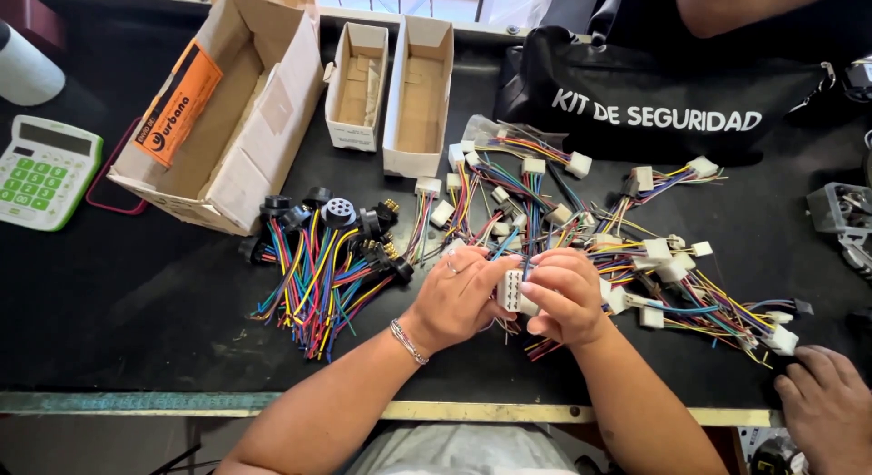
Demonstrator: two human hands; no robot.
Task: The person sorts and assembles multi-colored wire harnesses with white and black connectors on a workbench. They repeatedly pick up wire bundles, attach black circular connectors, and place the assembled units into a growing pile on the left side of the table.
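While both hands close on it, the white rectangular plastic connector block sits between left hand and right hand, long axis near upright, coloured wire leads running away beyond the grip.

White multi-pin plastic connector, blocky and rectangular, pin face with rows of small holes turned up toward the camera, tilted slightly. Trailing coloured wires, red, blue, yellow and black, running out from its far end. Pinched from both sides, just in front of the heap of white-plug wire harnesses, at that heap's near edge, above the black tabletop.
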